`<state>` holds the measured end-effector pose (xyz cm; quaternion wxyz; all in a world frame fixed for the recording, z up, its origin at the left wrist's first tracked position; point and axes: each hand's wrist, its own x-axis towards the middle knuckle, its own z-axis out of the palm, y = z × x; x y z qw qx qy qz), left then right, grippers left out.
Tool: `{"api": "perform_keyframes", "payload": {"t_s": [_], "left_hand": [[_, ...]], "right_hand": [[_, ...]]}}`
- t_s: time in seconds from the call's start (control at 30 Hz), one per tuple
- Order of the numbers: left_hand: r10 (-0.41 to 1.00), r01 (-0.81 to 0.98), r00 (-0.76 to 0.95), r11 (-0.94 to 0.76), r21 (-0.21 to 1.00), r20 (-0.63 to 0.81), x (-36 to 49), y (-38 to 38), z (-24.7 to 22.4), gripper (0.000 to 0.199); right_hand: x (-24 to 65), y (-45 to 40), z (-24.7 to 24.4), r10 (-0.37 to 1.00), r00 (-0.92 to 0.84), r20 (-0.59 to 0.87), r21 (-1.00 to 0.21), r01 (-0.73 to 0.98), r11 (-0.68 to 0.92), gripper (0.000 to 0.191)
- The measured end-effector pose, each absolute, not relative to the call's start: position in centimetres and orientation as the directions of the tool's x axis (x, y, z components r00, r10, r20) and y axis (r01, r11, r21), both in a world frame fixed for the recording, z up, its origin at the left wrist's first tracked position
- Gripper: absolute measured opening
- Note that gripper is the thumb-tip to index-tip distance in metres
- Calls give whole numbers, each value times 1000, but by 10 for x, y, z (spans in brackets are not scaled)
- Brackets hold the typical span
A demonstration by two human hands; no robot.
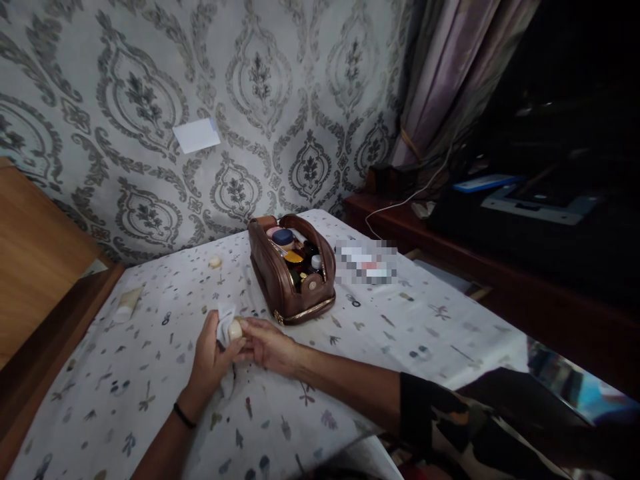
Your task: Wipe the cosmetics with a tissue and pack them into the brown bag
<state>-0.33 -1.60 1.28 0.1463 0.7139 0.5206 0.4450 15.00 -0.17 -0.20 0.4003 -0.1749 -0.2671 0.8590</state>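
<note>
A small cream container [235, 329] is held between the two hands, above the near part of a patterned cloth [350, 373]. By the fingers of the left hand [213, 347], closed, a white wipe [227, 315] is gripped just beside and behind the container. By the thumb and fingers of the right hand [265, 343], also closed, the container is pinched from its right side; its long axis cannot be told, since much of it is covered. An open brown bag [265, 277], filled with small items, is placed beyond the fingers and to their right, its long axis running from near right to far left; the right hand is the nearer to it. A pale disc [215, 263] is seen beyond the left hand, and a tube [128, 305] is laid aslant, well apart, to the left.
</note>
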Motion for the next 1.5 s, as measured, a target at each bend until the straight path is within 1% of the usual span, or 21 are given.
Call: {"api": "perform_keyframes", "payload": {"t_s": [0.1,0.2,0.3,0.37,0.47,0.57,0.67,0.73,0.83,0.97,1.03,1.13,1.23,1.27,1.3,1.4,1.43,1.5], "left_hand": [[871,724,56,-373,581,489,-4,-16,14,31],[866,776,69,-359,518,496,-4,-16,15,35],[858,800,67,-352,486,510,-4,-17,17,36],[864,808,58,-335,485,501,-4,-17,18,36],[899,796,41,-293,529,435,-5,-16,18,39],[947,741,27,-234,629,321,-7,-14,15,43],[974,648,38,-195,736,224,-9,-13,12,47],[976,588,54,-200,784,209,-9,-12,11,46],[974,527,76,-222,820,215,-9,-11,10,47],[967,441,147,-253,861,209,-9,-13,12,52],[961,402,161,-272,874,225,-9,-14,14,55],[959,380,130,-282,881,250,-8,-16,16,58],[964,405,109,-265,875,241,-6,-17,19,56],[966,419,117,-259,870,231,-5,-17,19,54],[966,431,131,-260,864,225,-4,-17,20,53],[953,453,196,-297,841,230,-2,-17,20,51],[948,457,215,-312,833,237,-1,-17,19,51],[940,465,239,-331,821,243,0,-16,17,52]], "right_hand": [[151,-2,-1,760,-644,-82,-612,-569,-549,55],[151,-2,0,759,-641,-109,-626,-549,-554,53],[151,-2,-1,781,-614,-115,-637,-558,-532,48],[150,-1,-2,795,-595,-118,-640,-567,-519,47],[150,1,-2,814,-566,-131,-637,-581,-507,48],[151,2,-1,835,-538,-114,-655,-591,-470,50],[152,2,0,856,-507,-103,-693,-581,-427,53],[152,3,0,871,-481,-98,-725,-565,-394,54],[153,4,2,899,-433,-61,-795,-524,-307,56],[156,1,12,920,-386,74,-882,-456,-120,52],[161,-4,24,919,-361,161,-913,-409,-1,45],[176,-13,49,909,-299,292,-935,-291,205,34],[200,-13,78,878,-267,397,-918,-133,375,32],[210,-9,87,870,-240,430,-903,-115,414,33],[220,-3,95,863,-225,453,-891,-95,443,35],[252,27,116,858,-148,492,-865,35,501,36],[261,39,121,862,-138,488,-860,92,502,37],[278,62,127,863,-102,494,-821,272,502,39]]}}
